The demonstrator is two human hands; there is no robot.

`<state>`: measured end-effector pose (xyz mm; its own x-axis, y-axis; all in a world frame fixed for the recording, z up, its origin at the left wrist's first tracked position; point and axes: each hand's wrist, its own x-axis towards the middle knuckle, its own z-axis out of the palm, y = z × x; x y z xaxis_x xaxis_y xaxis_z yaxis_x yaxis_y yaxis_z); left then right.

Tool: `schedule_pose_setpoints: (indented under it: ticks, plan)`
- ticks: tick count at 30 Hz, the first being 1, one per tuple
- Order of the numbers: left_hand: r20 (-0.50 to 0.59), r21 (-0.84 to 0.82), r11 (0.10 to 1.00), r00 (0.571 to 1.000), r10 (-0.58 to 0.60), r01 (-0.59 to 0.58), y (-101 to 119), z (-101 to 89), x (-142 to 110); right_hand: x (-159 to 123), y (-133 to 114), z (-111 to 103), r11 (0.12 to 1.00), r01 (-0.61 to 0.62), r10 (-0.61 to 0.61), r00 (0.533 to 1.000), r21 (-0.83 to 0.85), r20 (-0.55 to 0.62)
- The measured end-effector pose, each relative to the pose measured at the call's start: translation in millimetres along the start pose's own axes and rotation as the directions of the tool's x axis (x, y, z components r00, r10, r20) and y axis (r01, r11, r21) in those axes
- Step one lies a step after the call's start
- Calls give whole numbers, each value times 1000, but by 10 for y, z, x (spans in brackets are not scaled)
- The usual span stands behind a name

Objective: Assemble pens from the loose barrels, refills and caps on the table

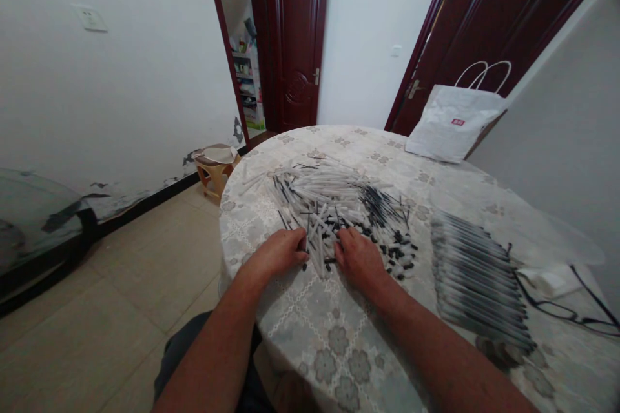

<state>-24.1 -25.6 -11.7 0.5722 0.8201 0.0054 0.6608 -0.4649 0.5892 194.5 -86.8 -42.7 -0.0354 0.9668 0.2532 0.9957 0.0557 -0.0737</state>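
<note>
My left hand is closed at the near edge of a pile of pen parts, its thumb and fingers pinched round a thin pen refill that sticks up from them. Opposite it, my right hand has its fingers curled together, with another thin dark refill rising at the fingertips. Between the hands lie loose whitish pen barrels. Behind them spreads a heap of more pale barrels. Black refills form a bunch to the right, and small black-ended pieces are scattered beside my right hand.
On the round table's patterned cloth, a row of assembled-looking pens lies at the right. Eyeglasses and crumpled white paper are beyond it. A white paper bag stands at the back. A stool is at the left.
</note>
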Motion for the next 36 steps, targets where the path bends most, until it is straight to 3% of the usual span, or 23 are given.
schedule_pose_setpoints:
  ticks: [5, 11, 13, 17, 23, 26, 28, 30, 33, 36]
  plan:
    - [13, -105, 994, 999, 33, -31, -105, -90, -75, 22, 110, 80, 996, -12, 19, 997, 93, -76]
    - [-31, -302, 952, 999, 44, -51, -130, -69, -11, 34, 224, 48, 972, 89, -32, 967, 216, -253]
    - [-26, -472, 881, 1000, 5, -17, -76, -26, 39, 20, 205, -2, 959, 139, -60, 951, 248, -303]
    - [4, -753, 657, 999, -38, 28, 84, 62, 106, -25, 99, -82, 914, 273, -160, 922, 299, -352]
    - [-28, -889, 458, 997, -70, 8, 208, 150, 123, -61, -9, -106, 850, 375, -244, 902, 369, -356]
    - [-66, -954, 300, 983, -173, -12, 162, 144, 144, -77, 12, -145, 809, 361, -160, 894, 464, -418]
    - [-114, -982, 175, 958, -262, -69, 102, 120, 168, -89, 41, -162, 771, 299, -31, 900, 562, -435]
    - [-159, -987, 70, 926, -343, -144, 40, 89, 193, -97, 73, -154, 674, 205, 117, 919, 710, -377]
    - [-195, -975, -18, 889, -415, -222, -22, 52, 215, -93, 123, -98, 477, 96, 251, 938, 874, -240]
    - [-203, -967, -58, 882, -425, -250, -32, 34, 214, -81, 172, -45, 421, 57, 279, 942, 905, -189]
